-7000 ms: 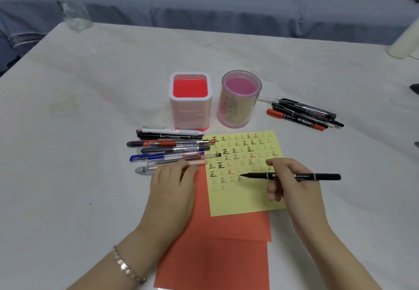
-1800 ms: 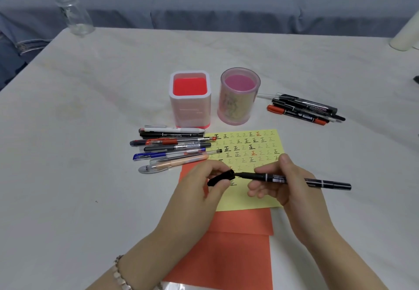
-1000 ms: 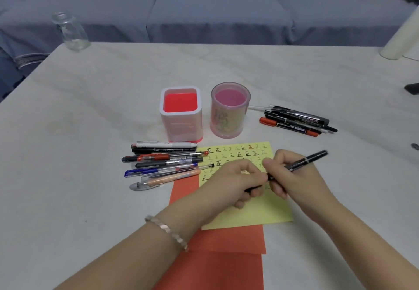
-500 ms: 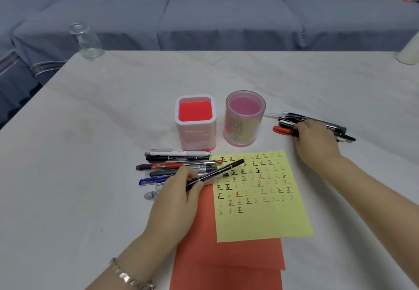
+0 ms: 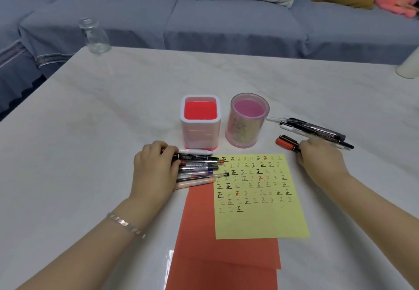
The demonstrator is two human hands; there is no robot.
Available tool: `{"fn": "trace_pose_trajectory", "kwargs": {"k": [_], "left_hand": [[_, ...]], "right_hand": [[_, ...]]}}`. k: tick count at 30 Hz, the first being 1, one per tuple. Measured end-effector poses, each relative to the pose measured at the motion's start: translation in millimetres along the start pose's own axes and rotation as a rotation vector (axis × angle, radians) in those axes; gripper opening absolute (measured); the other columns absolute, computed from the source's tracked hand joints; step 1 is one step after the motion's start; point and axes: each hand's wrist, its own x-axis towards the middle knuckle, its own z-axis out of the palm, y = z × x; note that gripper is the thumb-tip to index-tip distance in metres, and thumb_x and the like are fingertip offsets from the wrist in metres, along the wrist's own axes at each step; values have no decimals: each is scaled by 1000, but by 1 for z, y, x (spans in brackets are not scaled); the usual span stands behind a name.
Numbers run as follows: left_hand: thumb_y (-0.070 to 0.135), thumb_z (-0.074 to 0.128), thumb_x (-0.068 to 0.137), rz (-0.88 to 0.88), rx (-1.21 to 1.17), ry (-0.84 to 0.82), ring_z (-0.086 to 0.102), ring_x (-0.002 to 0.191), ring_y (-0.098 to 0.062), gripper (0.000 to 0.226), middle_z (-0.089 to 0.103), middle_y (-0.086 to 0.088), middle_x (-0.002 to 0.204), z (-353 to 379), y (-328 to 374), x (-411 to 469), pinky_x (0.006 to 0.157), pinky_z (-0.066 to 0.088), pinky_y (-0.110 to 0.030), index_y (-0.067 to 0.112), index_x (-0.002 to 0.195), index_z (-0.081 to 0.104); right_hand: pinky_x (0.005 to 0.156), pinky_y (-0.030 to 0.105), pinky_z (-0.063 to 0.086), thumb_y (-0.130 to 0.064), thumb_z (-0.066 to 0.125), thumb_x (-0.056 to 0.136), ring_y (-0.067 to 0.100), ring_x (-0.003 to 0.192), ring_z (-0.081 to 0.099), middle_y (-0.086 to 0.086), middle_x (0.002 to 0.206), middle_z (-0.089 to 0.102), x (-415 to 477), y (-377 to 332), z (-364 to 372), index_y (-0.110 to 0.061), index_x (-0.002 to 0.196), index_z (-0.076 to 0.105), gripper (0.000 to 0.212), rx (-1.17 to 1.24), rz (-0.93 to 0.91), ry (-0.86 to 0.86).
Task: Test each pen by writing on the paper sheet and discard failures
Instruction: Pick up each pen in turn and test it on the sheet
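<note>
— Right hand (image 5: 317, 157)?
— Pinching the end of the red marker (image 5: 286, 143) in the loose pile (image 5: 315, 132), likely next for the yellow sheet (image 5: 260, 219).
— Left hand (image 5: 153, 173)?
— Curled over the black marker (image 5: 195, 157) in the row (image 5: 197, 171) beside that sheet, probably parking it; cannot tell whether gripping.

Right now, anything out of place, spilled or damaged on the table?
Nothing spilled or damaged. One oddity: the square holder and round holder stand empty while pens lie loose on the table, at the left hand and right hand.
</note>
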Motion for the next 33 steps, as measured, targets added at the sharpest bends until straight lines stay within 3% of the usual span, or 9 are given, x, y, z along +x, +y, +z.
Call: {"fn": "trace_pose_trajectory", "kwargs": {"k": [6, 8, 11, 14, 20, 23, 26, 28, 33], "left_hand": [[14, 54, 74, 39, -137, -20, 52, 91, -28, 25, 60, -7, 99, -6, 27, -17, 78, 35, -33, 10, 95, 66], [18, 52, 77, 74, -233, -80, 51, 95, -22, 26, 60, -3, 101, -10, 39, -20, 80, 37, -32, 12, 100, 64], [26, 50, 83, 148, -398, -172, 52, 106, -17, 37, 58, 2, 115, -16, 58, -20, 91, 42, -34, 16, 117, 57], [35, 47, 84, 354, -367, -159, 42, 117, -13, 49, 54, -1, 128, -22, 78, -20, 99, 31, -28, 15, 129, 48], [32, 43, 89, 639, -252, -111, 57, 78, -22, 29, 64, 0, 86, -24, 95, -22, 73, 35, -27, 14, 99, 63], [33, 42, 90, 556, -252, -179, 58, 70, -20, 27, 61, 3, 79, -24, 91, -28, 67, 34, -27, 15, 93, 62], [32, 43, 97, 340, -416, -245, 56, 89, -13, 23, 61, 7, 95, -30, 93, -36, 73, 33, -20, 19, 109, 59], [32, 41, 98, 238, -578, -301, 51, 90, -2, 23, 57, 15, 93, -30, 96, -43, 76, 37, -20, 24, 114, 54], [35, 37, 90, 245, -786, -399, 50, 83, -2, 30, 58, 11, 86, -31, 114, -52, 74, 39, -16, 18, 106, 57]], "right_hand": [[74, 37, 40, -17, 55, 88, 36, 99, 51, 18, 105, 58, 0, 5, 5, 4, 94, 65, 24, 109, 134, -21], [77, 37, 36, -18, 55, 88, 36, 97, 52, 17, 101, 60, -6, -2, -8, 1, 93, 66, 22, 153, 107, 20], [61, 31, 30, -20, 53, 88, 31, 74, 55, 7, 78, 64, -24, -24, -38, -10, 87, 61, 14, 355, 80, 85], [60, 31, 37, -27, 55, 88, 20, 70, 53, -7, 73, 56, -54, -50, -70, -22, 90, 58, 5, 620, -47, 28], [65, 18, 41, -43, 52, 85, -6, 67, 51, -24, 74, 57, -92, -66, -110, -41, 95, 65, 16, 759, -168, -190], [59, 19, 45, -44, 56, 79, -1, 58, 55, -12, 67, 65, -94, -53, -114, -41, 85, 63, 10, 915, -45, -252], [44, 20, 43, -20, 63, 82, 9, 45, 50, 2, 58, 65, -92, -50, -119, -20, 90, 64, 8, 1410, 194, -208], [37, 18, 36, -22, 62, 76, 10, 40, 45, 3, 51, 58, -92, -58, -120, -10, 86, 60, 15, 1663, 287, -218], [36, 13, 25, -27, 55, 88, 6, 32, 31, -5, 36, 38, -94, -96, -105, -13, 60, 47, 32, 1648, 309, -232]]}}
